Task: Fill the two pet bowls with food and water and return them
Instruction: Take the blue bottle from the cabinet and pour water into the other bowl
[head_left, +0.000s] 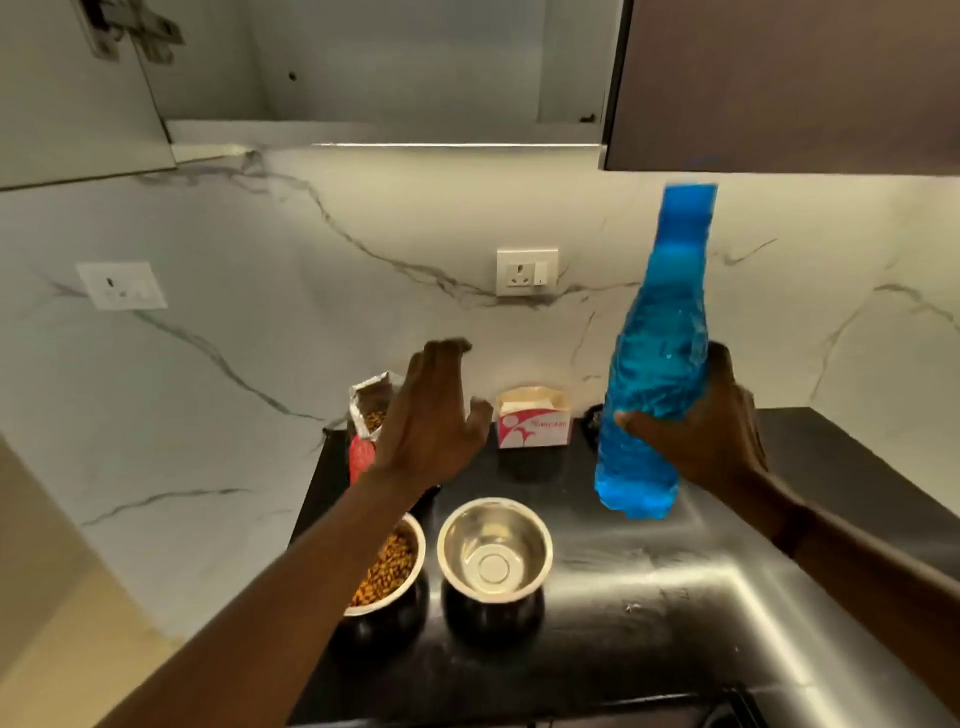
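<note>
The right hand (711, 431) grips a blue textured plastic bottle (652, 374), seemingly capped though blurred. The left hand (428, 415) hangs spread, empty, above two round steel bowls: one (390, 564) holds kibble, the other (494, 553) nothing.

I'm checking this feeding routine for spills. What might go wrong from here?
1. The right hand holds the blue bottle low on its body, lifted off the counter; being tall, it may tip or slip.
2. The empty steel bowl sits right beside the food bowl, so a poured stream could wet the kibble.
3. The open left hand hovers by the open food packet and might knock it over.
</note>
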